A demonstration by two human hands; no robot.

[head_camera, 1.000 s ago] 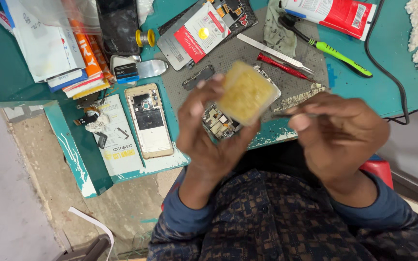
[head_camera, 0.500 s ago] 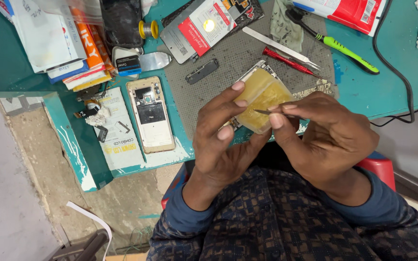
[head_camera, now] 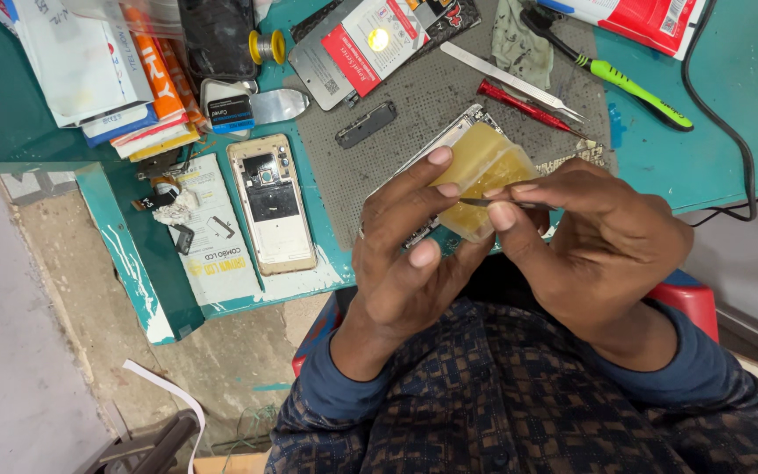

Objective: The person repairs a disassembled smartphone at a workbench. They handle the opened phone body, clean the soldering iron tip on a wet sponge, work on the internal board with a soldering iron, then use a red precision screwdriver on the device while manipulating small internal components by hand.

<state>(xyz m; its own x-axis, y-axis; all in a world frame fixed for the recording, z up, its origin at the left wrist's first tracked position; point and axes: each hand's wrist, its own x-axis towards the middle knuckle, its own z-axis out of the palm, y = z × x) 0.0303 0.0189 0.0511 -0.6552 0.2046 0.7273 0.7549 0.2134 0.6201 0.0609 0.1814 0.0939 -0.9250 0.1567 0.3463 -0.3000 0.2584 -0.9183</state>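
Here we hold an opened phone with a yellowish battery [head_camera: 482, 175] over the tabletop [head_camera: 712, 140].
Our left hand [head_camera: 410, 254] clamps its edges; our right hand [head_camera: 598, 246] pinches thin tweezers [head_camera: 484, 202] against the battery, which looks light, stiff and likely fragile.

My left hand [head_camera: 414, 263] and right hand [head_camera: 598, 246] meet over the mat [head_camera: 414, 105], holding a phone [head_camera: 475, 171]. Another phone [head_camera: 272, 204] lies left; tweezers [head_camera: 511, 82] and a screwdriver [head_camera: 519, 105] lie behind.
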